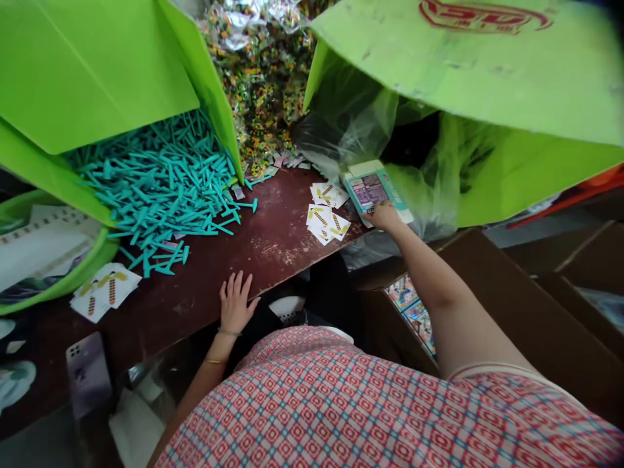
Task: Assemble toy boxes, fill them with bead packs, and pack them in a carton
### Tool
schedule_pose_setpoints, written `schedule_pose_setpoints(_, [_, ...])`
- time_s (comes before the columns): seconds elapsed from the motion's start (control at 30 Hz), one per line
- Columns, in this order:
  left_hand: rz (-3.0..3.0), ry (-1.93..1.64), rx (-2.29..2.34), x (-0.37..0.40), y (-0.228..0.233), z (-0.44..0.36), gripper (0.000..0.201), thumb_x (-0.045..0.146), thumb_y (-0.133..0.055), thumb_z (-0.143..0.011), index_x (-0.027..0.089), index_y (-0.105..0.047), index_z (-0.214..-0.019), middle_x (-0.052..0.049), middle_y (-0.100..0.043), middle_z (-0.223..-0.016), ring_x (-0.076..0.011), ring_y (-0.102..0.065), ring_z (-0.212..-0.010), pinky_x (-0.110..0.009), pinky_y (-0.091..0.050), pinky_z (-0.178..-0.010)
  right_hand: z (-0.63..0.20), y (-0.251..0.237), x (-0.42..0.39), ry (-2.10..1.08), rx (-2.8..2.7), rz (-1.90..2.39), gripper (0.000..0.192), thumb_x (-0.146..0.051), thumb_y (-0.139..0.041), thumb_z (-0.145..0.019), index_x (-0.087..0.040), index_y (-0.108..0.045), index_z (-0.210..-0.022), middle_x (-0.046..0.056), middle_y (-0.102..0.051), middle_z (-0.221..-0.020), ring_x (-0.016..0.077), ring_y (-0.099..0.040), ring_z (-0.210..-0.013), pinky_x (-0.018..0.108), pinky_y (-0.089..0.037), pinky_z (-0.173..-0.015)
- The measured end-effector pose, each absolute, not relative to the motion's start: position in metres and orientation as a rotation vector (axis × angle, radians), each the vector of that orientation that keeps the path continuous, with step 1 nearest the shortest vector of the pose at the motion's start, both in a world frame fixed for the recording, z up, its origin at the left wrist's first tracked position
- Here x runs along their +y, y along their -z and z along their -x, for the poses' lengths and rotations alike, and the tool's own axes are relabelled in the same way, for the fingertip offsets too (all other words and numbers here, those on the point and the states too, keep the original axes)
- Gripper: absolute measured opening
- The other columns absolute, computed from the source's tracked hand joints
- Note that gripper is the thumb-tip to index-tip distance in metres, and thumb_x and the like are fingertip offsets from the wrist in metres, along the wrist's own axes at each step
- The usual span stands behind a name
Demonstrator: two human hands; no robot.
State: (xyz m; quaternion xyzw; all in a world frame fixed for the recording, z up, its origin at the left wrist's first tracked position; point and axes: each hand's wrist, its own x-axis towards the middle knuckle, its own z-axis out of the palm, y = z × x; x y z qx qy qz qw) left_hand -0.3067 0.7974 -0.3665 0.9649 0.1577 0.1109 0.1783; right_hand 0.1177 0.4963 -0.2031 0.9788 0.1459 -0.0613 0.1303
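Observation:
My right hand reaches forward and grips the near end of a teal and white printed card pack at the mouth of a green box lined with clear plastic. My left hand lies flat with fingers spread on the near edge of the dark red table, holding nothing. A small pile of white cards with yellow striped marks sits just left of the pack.
A green box at the left spills several teal plastic sticks onto the table. Shiny wrapped sweets fill the back middle. More white cards lie near a green basket. Brown cartons stand at the right.

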Motion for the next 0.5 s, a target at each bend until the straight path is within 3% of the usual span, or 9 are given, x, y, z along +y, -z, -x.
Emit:
schedule_pose_setpoints(0.17, [-2.296,-0.352,0.438,0.785,0.342,0.299,0.053,0.051,-0.061,-0.097,0.020,-0.066,-0.140,-0.020,-0.053,-0.158,-0.0420,-0.039,-0.154,-0.066,-0.024,-0.127,-0.071,0.163,0.520,-0.073,0.578,-2.912,0.041,-0.018,-0.037,-0.105,0.001,-0.064,-0.131,0.029,-0.066,-0.131,0.0307,-0.066,-0.112,0.041,-0.048,-0.096])
schedule_pose_setpoints(0.27, [-1.663,-0.434,0.276,0.762,0.301,0.273,0.075,0.069,-0.063,-0.091,0.026,-0.053,-0.152,-0.017,-0.050,-0.161,-0.0361,-0.047,-0.150,-0.056,-0.040,-0.122,0.018,0.160,0.559,-0.283,1.044,-2.919,0.038,-0.017,-0.039,-0.105,-0.015,-0.066,-0.131,0.015,-0.071,-0.127,0.0232,-0.067,-0.104,0.035,-0.051,-0.093])
schedule_pose_setpoints(0.33, [-1.234,-0.490,0.312,0.752,0.273,0.249,0.085,0.072,-0.065,-0.088,0.030,-0.043,-0.158,-0.015,-0.051,-0.160,-0.0338,-0.057,-0.141,-0.052,-0.049,-0.114,0.085,0.173,0.587,-0.225,1.751,-2.757,0.033,-0.018,-0.042,-0.105,-0.014,-0.069,-0.124,0.013,-0.075,-0.113,0.0221,-0.069,-0.098,0.035,-0.055,-0.089])
schedule_pose_setpoints(0.43, [-0.900,-0.597,0.633,0.754,0.251,0.227,0.070,0.056,-0.082,-0.077,0.021,-0.065,-0.134,-0.011,-0.075,-0.123,-0.0290,-0.072,-0.113,-0.044,-0.056,-0.102,0.146,0.198,0.612,-0.225,2.398,-2.582,0.031,-0.028,-0.048,-0.108,-0.016,-0.069,-0.128,0.013,-0.073,-0.126,0.0247,-0.068,-0.118,0.040,-0.055,-0.104])
schedule_pose_setpoints(0.5, [-0.864,-0.627,0.706,0.760,0.253,0.227,0.060,0.045,-0.090,-0.066,0.018,-0.072,-0.116,-0.008,-0.078,-0.107,-0.0270,-0.074,-0.103,-0.040,-0.058,-0.097,0.149,0.211,0.621,-0.146,2.309,-2.841,0.036,-0.037,-0.054,-0.106,-0.021,-0.066,-0.135,0.013,-0.070,-0.134,0.0267,-0.065,-0.127,0.045,-0.053,-0.110])
